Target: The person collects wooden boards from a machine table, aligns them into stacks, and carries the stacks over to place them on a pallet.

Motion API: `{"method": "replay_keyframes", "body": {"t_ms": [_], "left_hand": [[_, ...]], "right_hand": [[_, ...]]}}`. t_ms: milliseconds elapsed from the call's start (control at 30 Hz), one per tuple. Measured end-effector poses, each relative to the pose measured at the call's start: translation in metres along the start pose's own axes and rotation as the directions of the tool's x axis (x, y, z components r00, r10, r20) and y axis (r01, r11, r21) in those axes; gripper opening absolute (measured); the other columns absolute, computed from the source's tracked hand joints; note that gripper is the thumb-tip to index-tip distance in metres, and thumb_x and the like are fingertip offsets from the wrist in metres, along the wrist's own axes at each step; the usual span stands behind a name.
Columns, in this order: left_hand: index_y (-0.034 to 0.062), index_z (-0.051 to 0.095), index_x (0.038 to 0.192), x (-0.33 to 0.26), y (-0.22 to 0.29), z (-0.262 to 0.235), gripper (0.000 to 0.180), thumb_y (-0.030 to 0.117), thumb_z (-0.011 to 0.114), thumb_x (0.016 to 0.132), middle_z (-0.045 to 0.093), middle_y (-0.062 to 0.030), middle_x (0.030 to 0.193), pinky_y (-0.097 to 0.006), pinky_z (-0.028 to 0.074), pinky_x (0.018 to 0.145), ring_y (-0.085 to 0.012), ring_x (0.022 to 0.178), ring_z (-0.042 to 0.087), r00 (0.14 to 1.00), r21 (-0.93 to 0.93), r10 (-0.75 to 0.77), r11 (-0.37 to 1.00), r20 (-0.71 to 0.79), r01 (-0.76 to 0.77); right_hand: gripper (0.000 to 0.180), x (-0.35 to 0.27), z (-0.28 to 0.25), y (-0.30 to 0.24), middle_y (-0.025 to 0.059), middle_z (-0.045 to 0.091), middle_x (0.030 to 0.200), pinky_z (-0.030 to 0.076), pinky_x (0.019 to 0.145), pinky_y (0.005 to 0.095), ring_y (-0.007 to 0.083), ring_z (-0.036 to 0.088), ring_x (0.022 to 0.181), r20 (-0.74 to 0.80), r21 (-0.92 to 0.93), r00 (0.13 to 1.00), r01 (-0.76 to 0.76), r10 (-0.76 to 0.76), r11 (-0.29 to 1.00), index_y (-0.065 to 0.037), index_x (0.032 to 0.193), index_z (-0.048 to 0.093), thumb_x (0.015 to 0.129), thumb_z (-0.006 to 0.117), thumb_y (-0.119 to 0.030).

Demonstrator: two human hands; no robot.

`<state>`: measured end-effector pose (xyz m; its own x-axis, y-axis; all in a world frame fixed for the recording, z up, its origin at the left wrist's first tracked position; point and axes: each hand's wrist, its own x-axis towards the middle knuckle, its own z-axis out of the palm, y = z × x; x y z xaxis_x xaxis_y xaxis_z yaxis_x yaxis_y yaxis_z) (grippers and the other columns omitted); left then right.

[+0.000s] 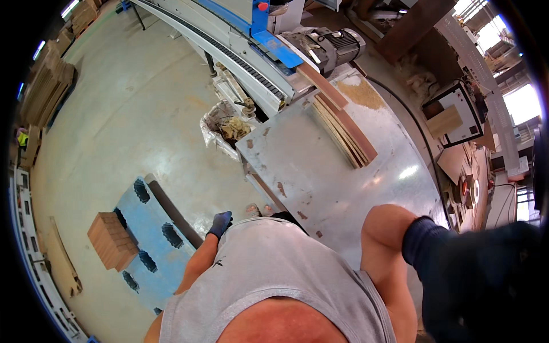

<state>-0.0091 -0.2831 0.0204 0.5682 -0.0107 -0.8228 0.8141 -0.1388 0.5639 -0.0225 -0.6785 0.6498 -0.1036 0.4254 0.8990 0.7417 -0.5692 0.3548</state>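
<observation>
My left hand (219,224), in a blue glove, hangs low beside my waist. Its fingers look curled together, and I see nothing in them. Raised close to the camera on the right, my right hand (474,280) wears a dark glove; it is too dark and near for its fingers to be made out. Ahead of me is a metal-topped table (297,171). Thin wooden strips (340,131) lie side by side on it, apart from both hands. A reddish-brown board (323,86) runs from their far end toward the machine.
At the left, a stack of brown wooden blocks (112,241) rests on a blue slotted pallet (150,228). A conveyor machine (229,51) extends to the far left, with a scrap-filled bag (229,127) below its end. An electric motor (337,47) sits behind the table; sawdust (361,94) lies on the tabletop.
</observation>
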Motion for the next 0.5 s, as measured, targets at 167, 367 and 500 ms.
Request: {"method": "replay_keyframes", "body": {"t_ms": [167, 367, 500], "left_hand": [[-0.0072, 0.065, 0.119, 0.004, -0.011, -0.003, 0.046, 0.031, 0.064, 0.092, 0.071, -0.0169, 0.105, -0.038, 0.056, 0.078, -0.0266, 0.091, 0.068, 0.999, -0.03, 0.04, 0.999, 0.004, -0.039], [-0.0021, 0.068, 0.1, 0.012, -0.018, -0.013, 0.033, 0.029, 0.068, 0.089, 0.071, -0.0165, 0.086, -0.041, 0.054, 0.07, -0.0299, 0.077, 0.069, 0.999, -0.057, 0.022, 0.998, -0.028, -0.024], [0.0071, 0.051, 0.076, 0.022, -0.022, -0.027, 0.031, 0.029, 0.072, 0.085, 0.065, -0.0235, 0.075, -0.052, 0.049, 0.06, -0.0429, 0.073, 0.066, 0.675, 0.741, 0.578, 0.171, 0.458, -0.65]], "right_hand": [[0.033, 0.026, 0.004, -0.007, 0.0148, 0.065, 0.118, 0.048, 0.102, 0.0417, 0.026, 0.063, 0.109, 0.094, 0.054, 0.98, 0.17, -0.174, 0.984, 0.004, 0.131, 0.059, 0.101, 0.054, -0.008], [0.031, 0.041, 0.01, -0.007, 0.0141, 0.066, 0.116, 0.049, 0.1, 0.0412, 0.0264, 0.063, 0.107, 0.144, 0.031, 0.977, 0.156, -0.159, 0.987, 0.003, 0.128, 0.061, 0.099, 0.057, -0.008], [0.03, 0.036, 0.005, -0.009, 0.0137, 0.066, 0.114, 0.049, 0.098, 0.0408, 0.0266, 0.064, 0.105, 0.154, 0.016, 0.978, 0.136, -0.137, 0.991, 0.003, 0.126, 0.061, 0.098, 0.058, -0.009]]}}
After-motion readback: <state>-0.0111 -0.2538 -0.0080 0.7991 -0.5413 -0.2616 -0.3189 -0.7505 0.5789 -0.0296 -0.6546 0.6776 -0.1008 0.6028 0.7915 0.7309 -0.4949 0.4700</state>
